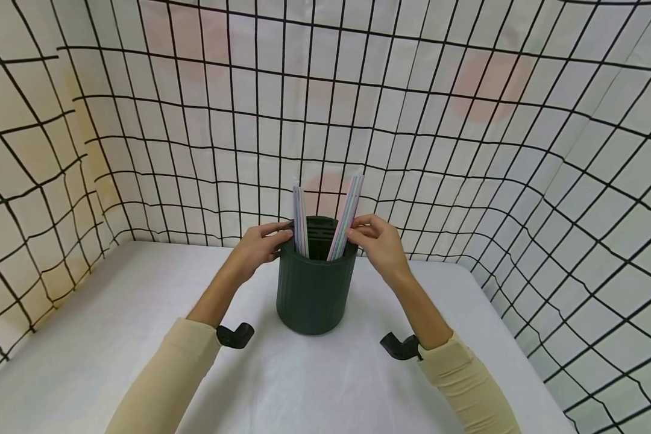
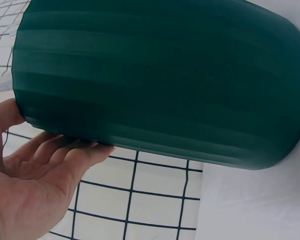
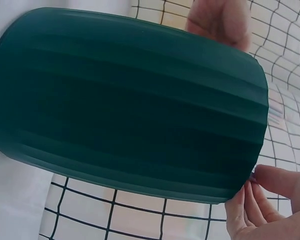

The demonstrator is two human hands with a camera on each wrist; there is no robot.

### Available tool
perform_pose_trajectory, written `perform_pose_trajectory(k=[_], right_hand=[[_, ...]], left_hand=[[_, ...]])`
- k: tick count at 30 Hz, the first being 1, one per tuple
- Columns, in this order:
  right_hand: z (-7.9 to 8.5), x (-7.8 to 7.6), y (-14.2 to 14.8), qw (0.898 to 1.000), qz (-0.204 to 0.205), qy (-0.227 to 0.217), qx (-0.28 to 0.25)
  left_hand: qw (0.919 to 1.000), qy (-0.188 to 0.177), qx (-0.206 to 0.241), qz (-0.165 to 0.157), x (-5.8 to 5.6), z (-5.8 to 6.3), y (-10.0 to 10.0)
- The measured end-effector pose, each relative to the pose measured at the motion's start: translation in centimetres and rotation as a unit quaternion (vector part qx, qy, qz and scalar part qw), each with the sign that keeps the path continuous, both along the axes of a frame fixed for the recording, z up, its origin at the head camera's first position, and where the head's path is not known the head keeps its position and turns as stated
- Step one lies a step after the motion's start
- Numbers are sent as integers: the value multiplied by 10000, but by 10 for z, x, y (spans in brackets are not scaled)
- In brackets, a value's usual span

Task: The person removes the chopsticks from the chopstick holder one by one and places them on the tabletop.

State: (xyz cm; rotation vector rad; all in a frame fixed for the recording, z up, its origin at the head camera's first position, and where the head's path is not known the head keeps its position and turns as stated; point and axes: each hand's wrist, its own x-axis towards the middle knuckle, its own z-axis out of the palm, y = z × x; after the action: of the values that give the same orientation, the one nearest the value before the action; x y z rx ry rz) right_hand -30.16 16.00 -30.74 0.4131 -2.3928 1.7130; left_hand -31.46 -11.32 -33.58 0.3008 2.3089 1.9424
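A dark green ribbed bin (image 1: pixel 313 295) stands upright on the white tabletop, its mouth facing up. Two bundles of thin pastel straws stick out of it: the left bundle (image 1: pixel 300 223) is nearly upright, while the right bundle (image 1: pixel 347 217) leans to the right. My left hand (image 1: pixel 257 247) grips the bin's left rim, thumb at the top edge and fingers against the outer wall (image 2: pixel 140 80). On the opposite side my right hand (image 1: pixel 380 244) pinches the right rim beside the leaning bundle, its fingers (image 3: pixel 255 205) against the outside. The straws' lower ends are hidden inside the bin.
Black wire grid panels (image 1: pixel 325 108) rise behind the table and along both sides, with white sheeting behind them. White cloth (image 1: pixel 314 386) covers the tabletop. A black wrist mount (image 1: pixel 235 336) sits at the left sleeve cuff, another mount (image 1: pixel 400 346) at the right.
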Motion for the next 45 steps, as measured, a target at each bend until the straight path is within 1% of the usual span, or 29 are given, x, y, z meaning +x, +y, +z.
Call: perform_pose_trajectory(k=[5, 10, 13, 18, 27, 31, 34, 37, 41, 45], right_hand=[[-1, 0, -1, 10000, -90, -3, 19], [1, -2, -3, 9999, -122, -61, -88], [4, -3, -3, 9997, -126, -98, -201], [13, -3, -2, 9990, -3, -27, -438], [44, -1, 0, 9950, 112, 359, -922], [59, 1, 2, 9895, 130, 526, -1343], [73, 5, 5, 9849, 54, 609, -1619], [87, 9, 10, 9816, -43, 664, -1788], [103, 14, 21, 9812, -153, 647, -1813], [110, 17, 35, 9839, -254, 534, -1684]], left_hand=[[10000, 9, 2, 19, 0, -1, 0], [10000, 2, 11, 23, 1, 0, 0], [10000, -24, 45, 32, 1, 0, 1], [10000, -25, 93, 25, 1, 0, 2], [10000, 83, 50, 1, 1, -1, 1], [10000, 64, 44, 27, 1, -1, 1], [10000, 46, 70, 24, 1, -1, 1], [9999, 42, 125, 7, 1, -1, 2], [9998, 37, 189, -23, 0, -2, 1], [9998, 29, 199, -35, -1, -2, 1]])
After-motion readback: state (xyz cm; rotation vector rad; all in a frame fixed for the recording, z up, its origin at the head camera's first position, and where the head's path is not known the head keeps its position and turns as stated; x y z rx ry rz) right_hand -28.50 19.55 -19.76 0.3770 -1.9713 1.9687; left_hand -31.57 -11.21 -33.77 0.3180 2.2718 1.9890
